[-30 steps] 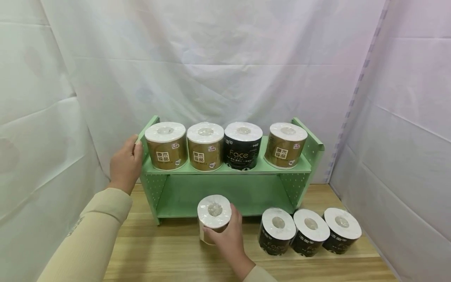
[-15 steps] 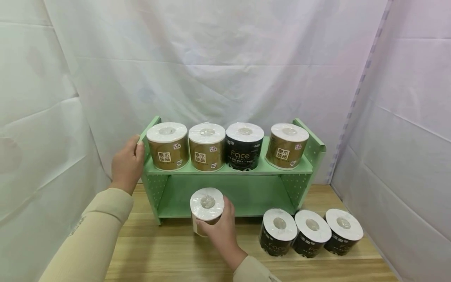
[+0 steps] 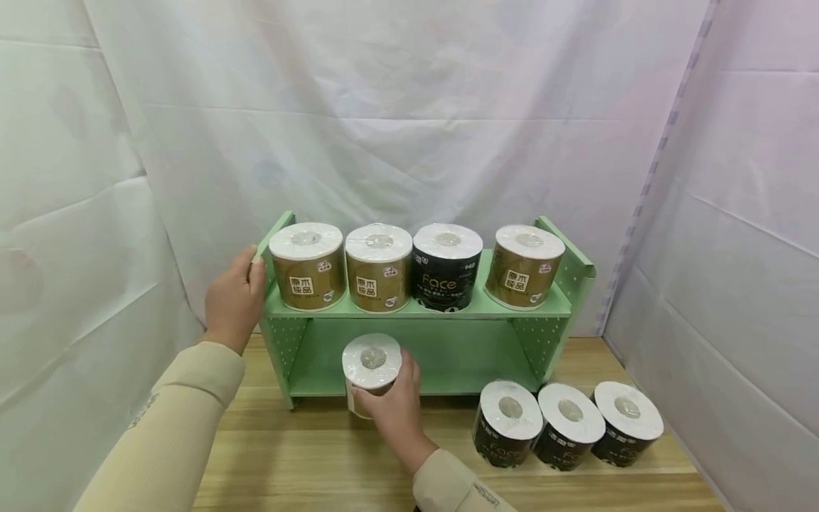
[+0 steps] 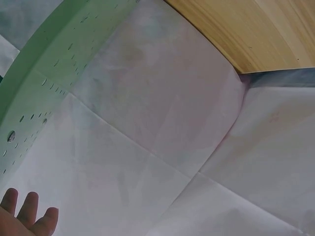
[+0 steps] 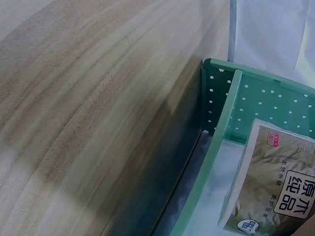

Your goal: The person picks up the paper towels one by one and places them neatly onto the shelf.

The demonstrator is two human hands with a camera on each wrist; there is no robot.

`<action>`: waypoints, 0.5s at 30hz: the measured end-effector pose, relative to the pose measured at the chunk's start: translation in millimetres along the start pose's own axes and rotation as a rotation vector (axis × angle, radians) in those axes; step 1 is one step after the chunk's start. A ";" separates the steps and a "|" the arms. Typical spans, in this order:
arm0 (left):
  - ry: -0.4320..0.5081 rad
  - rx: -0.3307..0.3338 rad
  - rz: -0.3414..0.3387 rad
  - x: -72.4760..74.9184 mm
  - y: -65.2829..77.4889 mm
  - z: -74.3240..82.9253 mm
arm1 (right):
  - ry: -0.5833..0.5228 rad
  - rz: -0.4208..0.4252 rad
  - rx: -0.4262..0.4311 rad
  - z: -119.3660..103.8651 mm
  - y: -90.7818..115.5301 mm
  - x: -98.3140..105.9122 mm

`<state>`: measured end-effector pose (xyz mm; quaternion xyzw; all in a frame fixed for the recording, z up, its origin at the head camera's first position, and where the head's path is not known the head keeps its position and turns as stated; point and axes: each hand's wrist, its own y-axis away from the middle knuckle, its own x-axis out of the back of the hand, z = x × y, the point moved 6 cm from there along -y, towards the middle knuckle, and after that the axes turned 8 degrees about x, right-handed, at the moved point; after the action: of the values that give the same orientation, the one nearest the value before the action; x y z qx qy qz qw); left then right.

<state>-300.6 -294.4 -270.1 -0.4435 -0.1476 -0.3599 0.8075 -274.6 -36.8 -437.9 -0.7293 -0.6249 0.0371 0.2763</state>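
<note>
My right hand (image 3: 395,405) grips a brown-wrapped toilet roll (image 3: 372,359) at its side, upright in front of the lower shelf of a green rack (image 3: 409,314). In the right wrist view the brown label of a toilet roll (image 5: 275,177) faces the camera, close to the rack's edge (image 5: 216,132). My left hand (image 3: 235,299) holds the front edge of the rack's left side panel, thumb on the edge. In the left wrist view, fingertips (image 4: 30,206) show below the perforated panel (image 4: 64,59); the thumb is hidden there.
On the upper shelf stand brown rolls (image 3: 307,274) and a black roll (image 3: 446,277), with a gap before the rightmost brown roll (image 3: 525,277). Three black rolls (image 3: 510,419) stand on the wooden table (image 3: 307,455) at right. White cloth (image 3: 409,107) surrounds the rack.
My right hand has carried the brown toilet roll left and toward the rack's lower shelf. The left hand keeps its place on the side panel.
</note>
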 end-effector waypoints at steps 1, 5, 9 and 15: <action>0.002 -0.004 0.005 0.0 -0.1 0.2 | -0.006 -0.001 0.000 0.4 -1.2 -1.5; 0.005 -0.013 0.022 -0.3 -0.9 0.3 | -0.030 0.008 -0.003 0.5 -5.4 -7.2; 0.007 -0.009 0.024 -1.1 -1.1 -1.6 | -0.024 0.032 -0.003 0.4 -8.6 -12.8; 0.002 0.001 0.017 -2.5 -1.0 -3.4 | -0.020 0.057 0.021 0.5 -13.2 -22.2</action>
<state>-303.3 -296.4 -272.8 -0.4439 -0.1431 -0.3533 0.8110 -291.3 -56.5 -438.9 -0.7434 -0.6061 0.0587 0.2767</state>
